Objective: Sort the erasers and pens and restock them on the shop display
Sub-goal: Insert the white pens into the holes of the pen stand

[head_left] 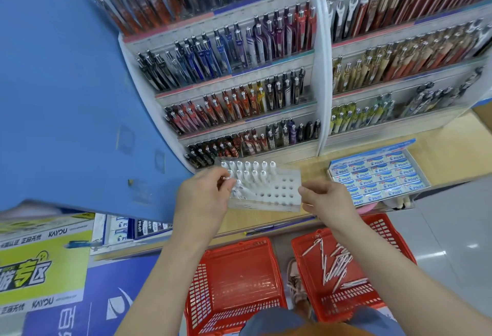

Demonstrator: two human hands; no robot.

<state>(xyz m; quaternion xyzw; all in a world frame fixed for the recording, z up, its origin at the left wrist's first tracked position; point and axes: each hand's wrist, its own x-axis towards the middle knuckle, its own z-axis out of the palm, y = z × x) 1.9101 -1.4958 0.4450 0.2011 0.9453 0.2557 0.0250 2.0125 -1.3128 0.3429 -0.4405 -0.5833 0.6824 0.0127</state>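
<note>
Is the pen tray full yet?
Partly full: white pens stand in the far and left holes of the tray; the near right holes are empty.

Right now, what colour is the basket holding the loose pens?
Red; the basket shows best in head view.

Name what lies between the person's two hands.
A clear holed rack, partly filled with white pens, spans the gap between the left hand and right hand, in the head view.
</note>
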